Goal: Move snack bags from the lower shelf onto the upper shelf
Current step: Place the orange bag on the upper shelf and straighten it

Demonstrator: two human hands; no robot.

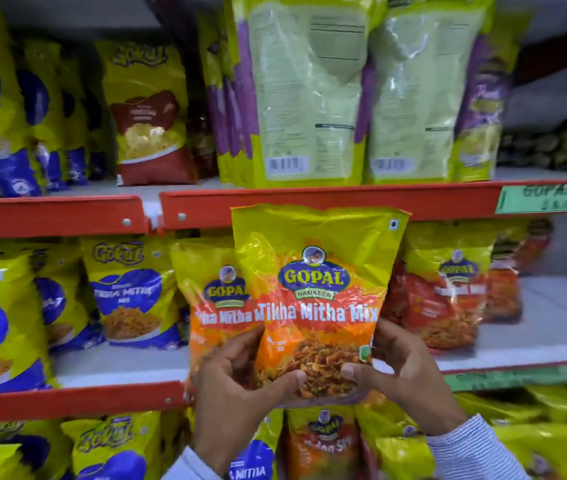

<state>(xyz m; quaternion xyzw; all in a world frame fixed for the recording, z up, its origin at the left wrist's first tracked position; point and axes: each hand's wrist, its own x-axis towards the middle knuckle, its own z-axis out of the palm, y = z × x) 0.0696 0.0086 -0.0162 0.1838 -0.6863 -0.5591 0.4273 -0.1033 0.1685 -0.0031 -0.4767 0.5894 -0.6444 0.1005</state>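
Note:
I hold a yellow and orange Tikha Mitha Mix bag (313,282) upright in front of the shelves, its top edge level with the red rail of the upper shelf (309,200). My left hand (240,389) grips its lower left corner and my right hand (399,372) grips its lower right corner. Behind it a second orange bag of the same kind (209,306) stands on the lower shelf (119,368). On the upper shelf, two pale green bags (309,98) stand with their backs facing me.
Blue and yellow bags (129,292) fill the lower shelf on the left, red ones (444,289) on the right. A red and yellow bag (150,112) and blue bags stand on the upper left. More bags sit on the bottom shelf (116,448). A green price label (548,199) hangs at right.

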